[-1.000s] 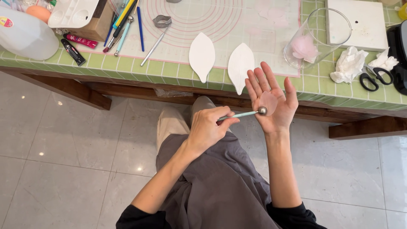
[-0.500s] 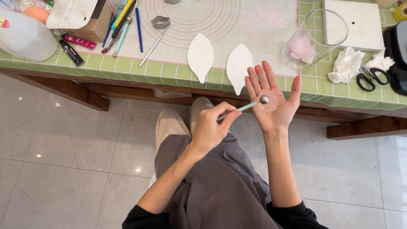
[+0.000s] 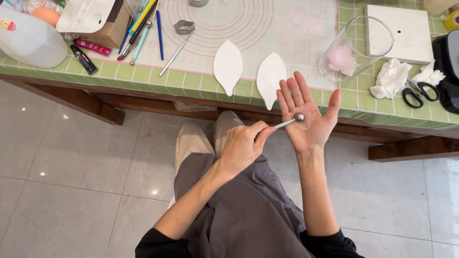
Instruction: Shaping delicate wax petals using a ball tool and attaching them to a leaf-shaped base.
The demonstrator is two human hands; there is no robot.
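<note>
My right hand is held palm up in front of the table edge with its fingers spread. A thin, pale pink round piece lies flat on the palm. My left hand grips a ball-tipped modelling tool by its light handle. The tool's metal ball presses on the pink piece in the middle of the palm. Both hands hover over my lap, above grey trousers.
Two white leaf-shaped pieces lie on a mat on the green tiled table. A glass with pink material, crumpled tissues, scissors, a white block, cutters, pens and a palette box stand around.
The ball tip has moved from beside the palm's lower edge up to the middle of the palm. Both hands rose slightly toward the table.
</note>
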